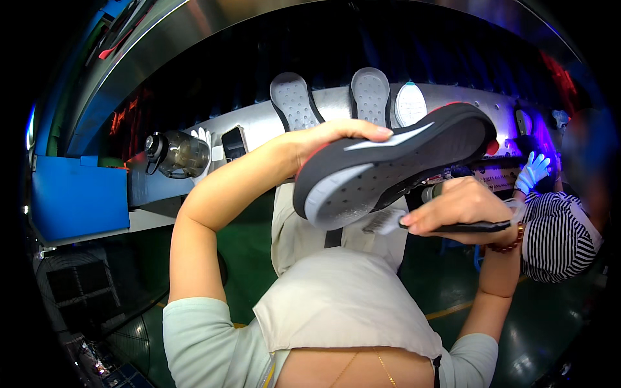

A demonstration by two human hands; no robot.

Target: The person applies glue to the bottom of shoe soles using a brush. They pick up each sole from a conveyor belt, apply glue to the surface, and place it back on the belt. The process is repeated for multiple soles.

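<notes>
A black shoe sole [414, 153] with white side patches and red edging is held up at a slant in front of me, its broad dotted face turned partly toward me. My left hand [336, 134] grips its far edge, thumb along the rim, the other fingers hidden behind it. In my closed right hand [462, 205] is a brush [385, 222] with a black handle and pale bristles. Its bristle end is close to the sole's lower edge; whether they touch, I cannot tell. Small whitish specks show on the sole nearby.
Two grey-and-black soles [294, 102] and a white sole [410, 105] rest on the metal bench [253, 118]. A dark bottle [184, 154] and a phone [234, 141] stand left. To the right are a co-worker's striped cap [557, 236] and gloved hand [533, 171].
</notes>
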